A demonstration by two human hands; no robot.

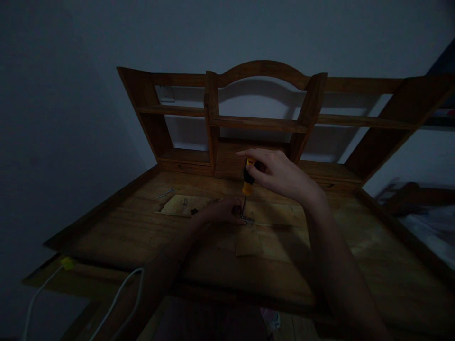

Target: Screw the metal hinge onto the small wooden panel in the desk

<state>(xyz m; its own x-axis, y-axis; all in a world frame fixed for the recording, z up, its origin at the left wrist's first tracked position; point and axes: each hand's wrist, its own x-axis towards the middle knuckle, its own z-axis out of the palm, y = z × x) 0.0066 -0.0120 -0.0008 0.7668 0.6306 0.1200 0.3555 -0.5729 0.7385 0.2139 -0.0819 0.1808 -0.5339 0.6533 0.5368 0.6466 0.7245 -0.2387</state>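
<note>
A yellow-and-black screwdriver (pixel 248 177) stands nearly upright over the desk, its shaft pointing down. From above, my right hand (pixel 275 171) grips the handle between thumb and fingers, with one finger stretched out over the top. The tip meets a small metal plate (pixel 248 220) with holes, which looks like a hinge. My left hand (pixel 224 211) is curled low beside the tip, its fingertips pinching at the plate's left end; any screw there is too dark to make out. Under the plate lies a small wooden piece (pixel 249 244).
Left of my hands, a pale, worn board (pixel 183 204) lies on the wooden desk (pixel 131 222). Thin metal bits (pixel 166 193) rest beyond it. A shelf unit (pixel 258 124) rises along the back. One white cable (pixel 122 284) hangs at the front left.
</note>
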